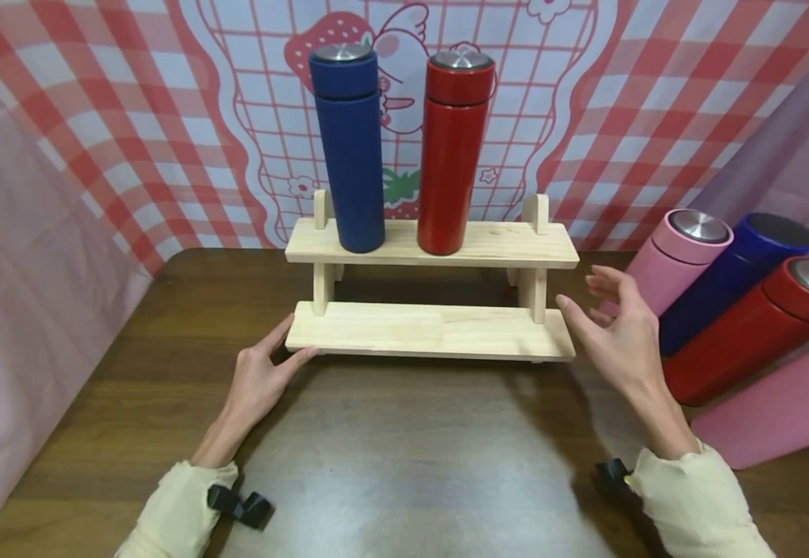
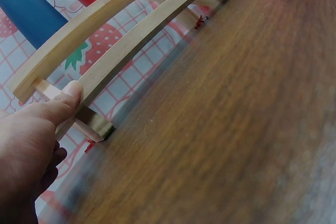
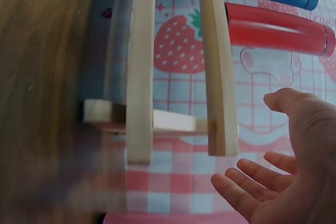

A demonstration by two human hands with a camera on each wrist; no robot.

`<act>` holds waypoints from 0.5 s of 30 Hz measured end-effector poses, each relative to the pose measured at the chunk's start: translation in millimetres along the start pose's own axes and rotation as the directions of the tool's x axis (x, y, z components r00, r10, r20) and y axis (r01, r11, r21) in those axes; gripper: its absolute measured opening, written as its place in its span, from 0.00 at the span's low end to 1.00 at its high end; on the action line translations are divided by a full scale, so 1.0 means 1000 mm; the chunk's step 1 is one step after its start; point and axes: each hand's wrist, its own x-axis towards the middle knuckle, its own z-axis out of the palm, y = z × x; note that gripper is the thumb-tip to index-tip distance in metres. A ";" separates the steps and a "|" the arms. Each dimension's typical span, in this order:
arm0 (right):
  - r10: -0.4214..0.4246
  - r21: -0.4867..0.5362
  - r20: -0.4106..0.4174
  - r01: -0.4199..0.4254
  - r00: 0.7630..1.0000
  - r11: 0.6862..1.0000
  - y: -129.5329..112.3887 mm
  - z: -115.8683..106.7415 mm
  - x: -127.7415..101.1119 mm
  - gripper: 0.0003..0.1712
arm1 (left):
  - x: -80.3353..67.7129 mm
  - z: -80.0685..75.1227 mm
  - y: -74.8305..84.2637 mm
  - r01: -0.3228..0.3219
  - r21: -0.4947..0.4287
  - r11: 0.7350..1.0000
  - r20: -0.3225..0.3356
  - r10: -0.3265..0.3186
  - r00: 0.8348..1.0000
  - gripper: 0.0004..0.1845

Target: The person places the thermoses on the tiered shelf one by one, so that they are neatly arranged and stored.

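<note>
- The wooden rack (image 1: 432, 329) was touched at its lower left corner by the relaxed left hand (image 1: 259, 380).
- The right hand (image 1: 617, 333) was held spread wide, empty, just beside the rack's right end.

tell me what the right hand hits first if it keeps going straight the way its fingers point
Probably the right end of the wooden rack. The right hand is open, its fingers aimed left and slightly away at the lower shelf's end and the upright post there, with a small gap showing. Depth is uncertain.
</note>
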 end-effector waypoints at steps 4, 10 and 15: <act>0.046 0.000 -0.015 -0.046 0.999 0.999 0.007 -0.005 -0.004 0.35 | 0.000 0.000 -0.001 -0.002 0.001 1.000 -0.004 0.002 1.000 0.37; 0.088 0.006 -0.034 -0.088 0.996 0.996 0.013 -0.011 -0.010 0.35 | 0.000 0.001 -0.002 -0.001 0.003 1.000 -0.001 0.001 1.000 0.37; 0.095 0.005 -0.057 -0.095 0.994 0.995 0.018 -0.016 -0.015 0.34 | 0.001 0.000 -0.002 -0.002 -0.002 1.000 -0.005 0.002 1.000 0.37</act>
